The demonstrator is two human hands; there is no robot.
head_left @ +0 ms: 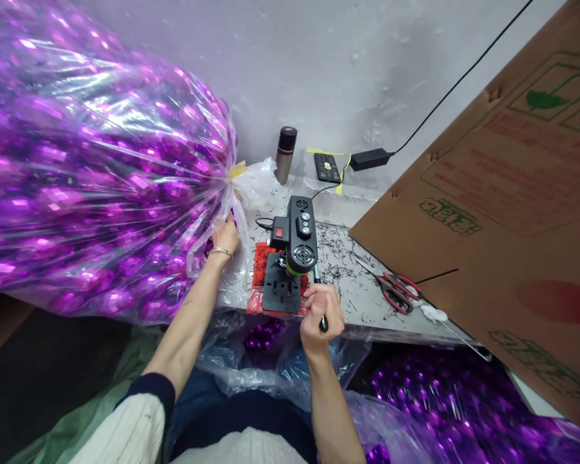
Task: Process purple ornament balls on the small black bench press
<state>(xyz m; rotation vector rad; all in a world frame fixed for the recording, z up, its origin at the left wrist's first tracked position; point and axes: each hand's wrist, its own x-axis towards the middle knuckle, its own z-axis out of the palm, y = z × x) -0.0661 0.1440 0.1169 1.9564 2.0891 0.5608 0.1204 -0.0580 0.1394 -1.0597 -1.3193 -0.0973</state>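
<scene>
Fingers of my right hand (323, 312) curl closed around the black-tipped lever (323, 323) at the right side of a small black machine (302, 235), the thumb folded over the top. My left hand (226, 238), a silver bangle (220, 251) at its wrist, reaches in at the gathered neck of a clear bag (106, 174) packed with shiny purple baubles (43, 245) — its fingertips are partly hidden, and I cannot tell whether they pinch anything.

Between the two hands, the machine stands on the white worktop (336, 258), its dark slotted plate (281, 287) toward the person and a red mat (260, 261) beneath. Short black clippings (336, 277) litter the surface to the right, where red-handled scissors (399, 291) lie half open beside a thin metal rod (464, 338) with a hooked end.

Farther back, by the gray wall (357, 77), I see a metallic flask (284, 156) with a black cap, upright; a dark phone (327, 167) lying flat near yellow tape (339, 189); and a black power adapter (370, 159) trailing its cord (464, 76). A printed cardboard box (502, 212) leans in from the right. Below the worktop's edge — more purple baubles, heaped in a lower pile (444, 393) amid clear plastic.
</scene>
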